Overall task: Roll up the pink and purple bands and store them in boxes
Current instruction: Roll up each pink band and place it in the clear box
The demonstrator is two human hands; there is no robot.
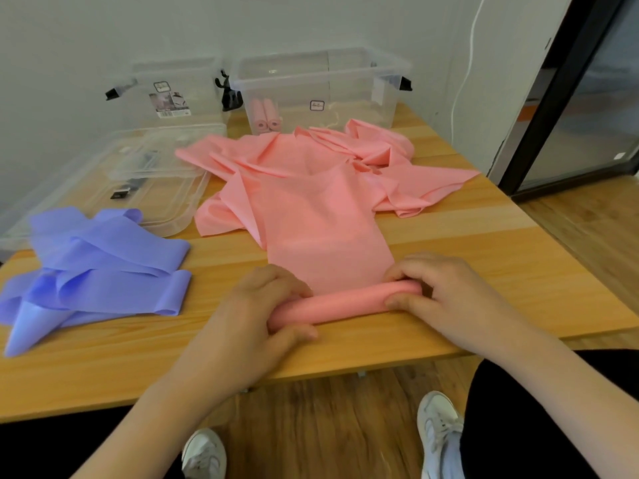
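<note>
wooden table (466, 243) bears smooth pink band (321, 236), half-rolled.

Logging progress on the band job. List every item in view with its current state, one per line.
Pink band: near end rolled, rest loose on the table.
Left hand: grips the roll's left end.
Right hand: grips the roll's right end.
Purple bands: unrolled, heaped.
Right box: open, two pink rolls inside.
Left box: open, no bands seen inside.
Lids: off, lying flat.
</note>
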